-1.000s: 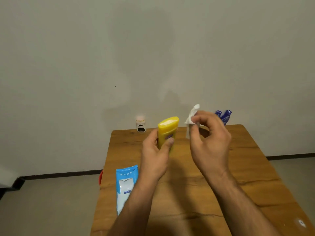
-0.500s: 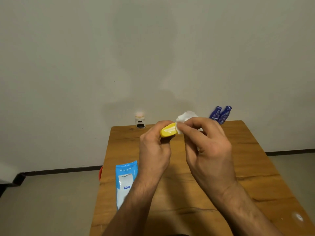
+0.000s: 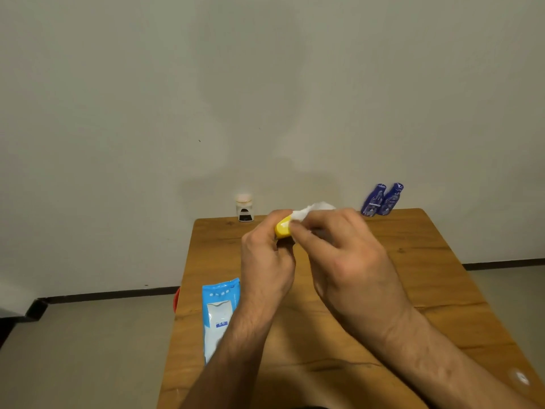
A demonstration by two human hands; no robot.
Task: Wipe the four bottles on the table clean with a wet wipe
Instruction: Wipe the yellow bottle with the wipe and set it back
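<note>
My left hand [image 3: 265,261] grips a yellow bottle [image 3: 282,229] above the middle of the wooden table [image 3: 413,276]; only its end shows past my fingers. My right hand [image 3: 345,261] pinches a white wet wipe [image 3: 312,209] and presses it against the bottle's end. Two dark blue bottles [image 3: 382,199] stand side by side at the table's far right edge. A small white jar-like bottle [image 3: 244,208] with a pale cap stands at the far edge, left of centre.
A blue and white pack of wet wipes [image 3: 219,314] lies on the table's left side, partly under my left forearm. Something red [image 3: 177,299] peeks out below the table's left edge. A plain wall rises right behind the table.
The yellow bottle stood upright in my left hand with the wipe held apart; now it is tipped over in my grip and the wipe is pressed on its end.
</note>
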